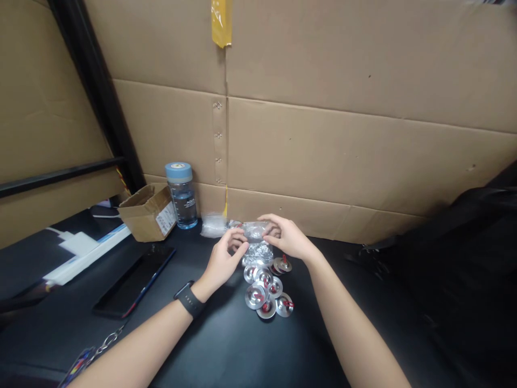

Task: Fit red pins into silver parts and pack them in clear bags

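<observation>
Person's two hands at a black table [226,355], seen from above. Nearest, at lower left, a patterned strap with a metal chain [108,341] lies beside the left forearm, whose wrist bears a dark watch [189,299]. Between the forearms, a cluster of silvery metal discs [275,288] with red cords rests on the table, some overlapping. To the left lies a dark phone [135,283]; at far right is a black, bulky mass [464,291]. Beyond the discs, the left hand [224,258] and right hand [290,238] flank a crinkled, transparent packet [258,251], each half-open with curled fingers at one side of it; whether either grips it firmly cannot be told. Farther left are a white power strip [95,256] and an open cardboard box [146,225], with a blue-lidded bottle [181,200] just beside the box. A second clear packet [214,226] lies behind the left hand. At the back, a cardboard wall [307,145] carries yellow tape [221,24].
</observation>
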`<state>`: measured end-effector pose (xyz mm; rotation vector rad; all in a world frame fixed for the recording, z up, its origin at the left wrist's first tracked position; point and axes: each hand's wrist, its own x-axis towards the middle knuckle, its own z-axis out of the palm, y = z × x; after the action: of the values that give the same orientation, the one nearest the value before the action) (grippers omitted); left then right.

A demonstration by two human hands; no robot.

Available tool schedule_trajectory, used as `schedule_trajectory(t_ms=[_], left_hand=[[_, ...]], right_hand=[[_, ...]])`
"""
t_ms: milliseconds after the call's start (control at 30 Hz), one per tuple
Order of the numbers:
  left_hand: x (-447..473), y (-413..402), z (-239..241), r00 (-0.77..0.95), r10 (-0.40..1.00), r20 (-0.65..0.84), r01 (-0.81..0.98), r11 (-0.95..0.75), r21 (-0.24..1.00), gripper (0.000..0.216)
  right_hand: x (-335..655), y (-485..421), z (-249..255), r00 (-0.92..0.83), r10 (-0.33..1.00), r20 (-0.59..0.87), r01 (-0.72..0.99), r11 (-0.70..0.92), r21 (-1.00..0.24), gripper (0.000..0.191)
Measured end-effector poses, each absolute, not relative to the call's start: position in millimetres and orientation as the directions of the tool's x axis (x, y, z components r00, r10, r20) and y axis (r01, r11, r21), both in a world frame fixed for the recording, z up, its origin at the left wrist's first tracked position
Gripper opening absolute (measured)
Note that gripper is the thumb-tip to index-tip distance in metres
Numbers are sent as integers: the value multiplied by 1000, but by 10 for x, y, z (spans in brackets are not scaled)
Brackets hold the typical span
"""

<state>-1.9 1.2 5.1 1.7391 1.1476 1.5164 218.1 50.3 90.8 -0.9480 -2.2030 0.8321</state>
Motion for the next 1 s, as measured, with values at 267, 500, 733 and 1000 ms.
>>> schedule_trajectory(t_ms=[267, 500, 733, 1000], left_hand=[[-53, -116, 198, 332, 585, 740, 707, -674, 216, 20], [-424, 142, 132, 171, 643, 746, 850, -480, 219, 23], [-843, 436, -129, 76, 925, 371, 946, -185, 266, 35], [-714, 392, -121, 47, 919, 390, 965, -143, 221, 42]], right_hand=[[2053, 606, 656, -545, 807, 230, 182, 381, -906, 55], [2284, 766, 554, -508, 824, 251, 584, 544, -603, 32], [2823, 1029, 279, -364, 930, 57, 901, 367, -233, 61], [2924, 1154, 151, -405, 908, 104, 834, 414, -365, 40]])
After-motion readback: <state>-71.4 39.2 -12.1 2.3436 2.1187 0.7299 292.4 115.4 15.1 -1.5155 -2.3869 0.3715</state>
